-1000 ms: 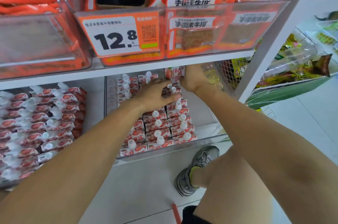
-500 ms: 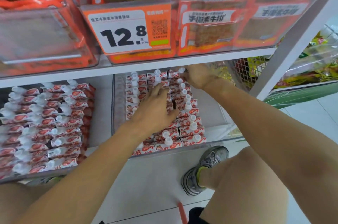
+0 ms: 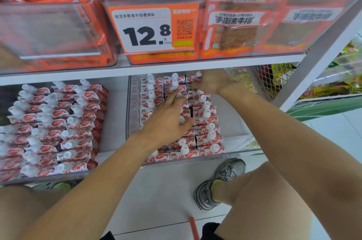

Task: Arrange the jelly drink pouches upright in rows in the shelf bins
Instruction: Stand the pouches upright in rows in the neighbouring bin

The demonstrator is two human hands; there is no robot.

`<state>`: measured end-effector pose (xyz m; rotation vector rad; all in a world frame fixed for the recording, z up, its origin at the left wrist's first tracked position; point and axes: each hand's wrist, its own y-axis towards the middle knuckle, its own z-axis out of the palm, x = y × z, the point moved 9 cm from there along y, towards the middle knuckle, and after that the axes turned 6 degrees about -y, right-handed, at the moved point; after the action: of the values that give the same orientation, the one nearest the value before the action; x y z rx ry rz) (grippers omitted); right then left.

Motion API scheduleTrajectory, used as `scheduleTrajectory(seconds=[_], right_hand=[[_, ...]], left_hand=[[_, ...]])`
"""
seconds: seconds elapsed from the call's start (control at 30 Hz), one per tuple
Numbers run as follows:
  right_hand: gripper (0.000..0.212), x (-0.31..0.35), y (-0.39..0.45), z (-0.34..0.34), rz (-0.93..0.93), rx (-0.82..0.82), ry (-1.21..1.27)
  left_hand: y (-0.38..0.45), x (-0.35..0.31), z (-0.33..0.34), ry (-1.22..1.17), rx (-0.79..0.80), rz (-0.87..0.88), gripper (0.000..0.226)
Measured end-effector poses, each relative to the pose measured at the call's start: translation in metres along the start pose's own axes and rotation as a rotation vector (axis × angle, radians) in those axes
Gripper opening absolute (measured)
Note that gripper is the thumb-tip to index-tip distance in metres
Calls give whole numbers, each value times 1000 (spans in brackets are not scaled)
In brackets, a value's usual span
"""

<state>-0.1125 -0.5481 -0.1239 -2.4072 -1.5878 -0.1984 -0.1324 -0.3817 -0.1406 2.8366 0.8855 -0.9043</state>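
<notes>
Red-and-white jelly drink pouches (image 3: 208,134) with white caps stand upright in three rows inside a clear bin (image 3: 233,151) on the lower shelf. My left hand (image 3: 168,120) lies flat with spread fingers on top of the middle rows, pressing the pouches. At the bin's back right, my right hand (image 3: 212,83) has its fingers curled round a pouch (image 3: 194,78) at the far end of the right row. The right part of the bin holds no pouches.
A second clear bin (image 3: 49,178) at left holds several rows of the same pouches, leaning. The upper shelf (image 3: 156,68) overhangs closely, with bins of orange snack packs and a 12.8 price tag (image 3: 148,32). A white upright post (image 3: 313,63) stands right. My shoe (image 3: 219,183) is below.
My left hand slid forward and flattened over the middle rows. My right hand stayed at the back of the bin on the far pouch. The camera shifted slightly closer.
</notes>
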Motion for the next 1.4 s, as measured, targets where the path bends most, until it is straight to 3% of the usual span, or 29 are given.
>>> scheduleTrajectory(seconds=[0.1, 0.23, 0.4, 0.5, 0.6, 0.73, 0.87, 1.0, 1.07, 1.13, 1.2, 1.27, 1.33, 1.4], right_hand=[[25, 9, 8, 4, -36, 13, -46], [23, 8, 16, 19, -47, 74, -68], [31, 9, 20, 26, 9, 271, -33], [39, 5, 23, 19, 51, 233, 8], [28, 5, 20, 25, 65, 202, 50], [22, -1, 3, 13, 103, 286, 258], [51, -30, -17, 8, 309, 129, 302], [50, -23, -31, 30, 381, 108, 589], [49, -21, -35, 39, 357, 187, 851], [65, -26, -44, 39, 357, 244, 958], [81, -33, -59, 24, 312, 201, 761], [79, -28, -83, 9, 199, 172, 637], [81, -17, -114, 15, 95, 321, 633], [96, -12, -137, 30, 9, 408, 467]], left_hand=[[0, 0, -1, 11, -3, 3, 72], [2, 1, -1, 35, -23, 7, 69], [2, -1, 1, 82, -42, 9, 66], [1, -2, 2, 79, -46, 18, 65], [0, -1, 1, 79, -58, 16, 63], [0, -3, 1, 87, -42, -11, 62], [-1, -2, 2, 85, -41, -4, 62], [0, -4, 6, 150, -48, -13, 63], [1, -2, 6, 173, -55, -17, 64], [0, -1, 7, 152, -44, -11, 65], [-5, -3, 4, 113, -45, 1, 67], [-19, -13, -2, 142, -101, 57, 67], [-37, -28, 2, 152, -121, 151, 65], [-55, -33, 17, 132, -60, 212, 65]])
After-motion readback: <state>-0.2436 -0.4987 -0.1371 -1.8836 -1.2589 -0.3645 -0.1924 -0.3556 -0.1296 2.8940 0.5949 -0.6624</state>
